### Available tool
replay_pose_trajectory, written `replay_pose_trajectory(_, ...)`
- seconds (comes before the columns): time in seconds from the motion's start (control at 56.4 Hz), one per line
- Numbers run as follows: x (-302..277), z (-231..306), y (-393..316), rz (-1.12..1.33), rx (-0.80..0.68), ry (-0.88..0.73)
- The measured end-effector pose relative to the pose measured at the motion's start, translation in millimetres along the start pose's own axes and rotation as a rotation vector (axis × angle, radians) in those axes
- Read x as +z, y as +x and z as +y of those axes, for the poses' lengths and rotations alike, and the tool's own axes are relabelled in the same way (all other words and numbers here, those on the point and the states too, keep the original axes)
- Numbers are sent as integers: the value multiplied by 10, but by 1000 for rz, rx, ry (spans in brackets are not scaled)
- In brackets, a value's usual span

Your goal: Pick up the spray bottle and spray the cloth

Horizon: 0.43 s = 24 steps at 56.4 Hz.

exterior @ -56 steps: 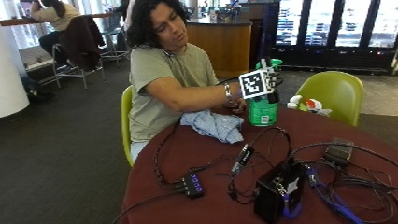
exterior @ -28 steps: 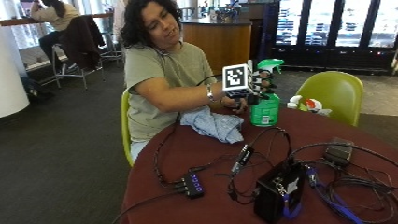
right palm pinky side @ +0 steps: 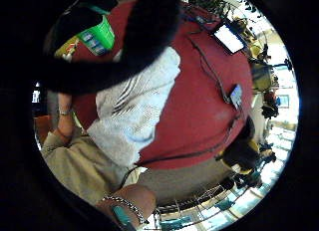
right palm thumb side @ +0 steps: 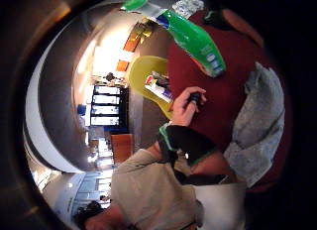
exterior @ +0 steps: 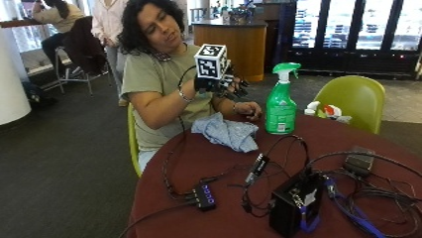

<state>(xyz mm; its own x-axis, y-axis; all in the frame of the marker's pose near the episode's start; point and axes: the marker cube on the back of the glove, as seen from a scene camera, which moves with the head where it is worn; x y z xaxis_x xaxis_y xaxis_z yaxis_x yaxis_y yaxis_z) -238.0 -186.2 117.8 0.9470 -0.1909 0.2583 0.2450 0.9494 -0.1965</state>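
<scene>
Our black-gloved right hand now hangs raised in the air in front of the chest, fingers spread and relaxed, holding nothing. A second ago it was down at the green plastic spray bottle with the green trigger head; half a second ago it was already lifting off, and now it is well apart from it. The bottle stands upright on the round dark red table, untouched, just beside the bare left hand, which rests on the table. The crumpled pale blue cloth lies at the near edge of the table, between us and the bottle, and the palm views show it spread below the raised hand. So, as we judge it, the pick-up has not begun: the hand must come back down to the bottle before any spraying.
</scene>
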Motion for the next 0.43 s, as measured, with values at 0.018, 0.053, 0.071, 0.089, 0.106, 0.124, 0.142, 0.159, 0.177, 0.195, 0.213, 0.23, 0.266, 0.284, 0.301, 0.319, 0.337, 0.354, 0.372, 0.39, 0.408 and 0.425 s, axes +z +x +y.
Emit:
replay_pose_trajectory(0.018, -2, 32, -9, 16, 6, 0)
replay_pose_trajectory(0.053, -8, 90, -17, 54, 19, 1)
replay_pose_trajectory(0.071, -13, 118, -16, 76, 27, 2)
replay_pose_trajectory(0.089, -19, 143, -14, 97, 37, 3)
replay_pose_trajectory(0.106, -26, 166, -11, 115, 48, 6)
replay_pose_trajectory(0.124, -32, 187, -9, 131, 59, 11)
replay_pose_trajectory(0.142, -39, 205, -8, 144, 70, 17)
replay_pose_trajectory(0.159, -46, 222, -6, 155, 80, 23)
replay_pose_trajectory(0.177, -54, 236, -3, 164, 88, 30)
replay_pose_trajectory(0.195, -62, 248, 1, 172, 95, 37)
replay_pose_trajectory(0.213, -69, 258, 3, 178, 100, 42)
replay_pose_trajectory(0.23, -75, 268, 4, 183, 104, 47)
replay_pose_trajectory(0.266, -86, 282, 1, 188, 107, 54)
replay_pose_trajectory(0.284, -91, 286, 0, 188, 107, 56)
replay_pose_trajectory(0.301, -97, 286, 0, 186, 106, 58)
replay_pose_trajectory(0.319, -101, 286, -2, 184, 105, 60)
replay_pose_trajectory(0.337, -102, 286, -7, 181, 102, 62)
replay_pose_trajectory(0.354, -99, 288, -17, 177, 98, 64)
replay_pose_trajectory(0.372, -93, 291, -31, 174, 95, 65)
replay_pose_trajectory(0.39, -84, 296, -46, 172, 91, 66)
replay_pose_trajectory(0.408, -76, 301, -60, 169, 89, 66)
replay_pose_trajectory(0.425, -71, 304, -69, 168, 87, 66)
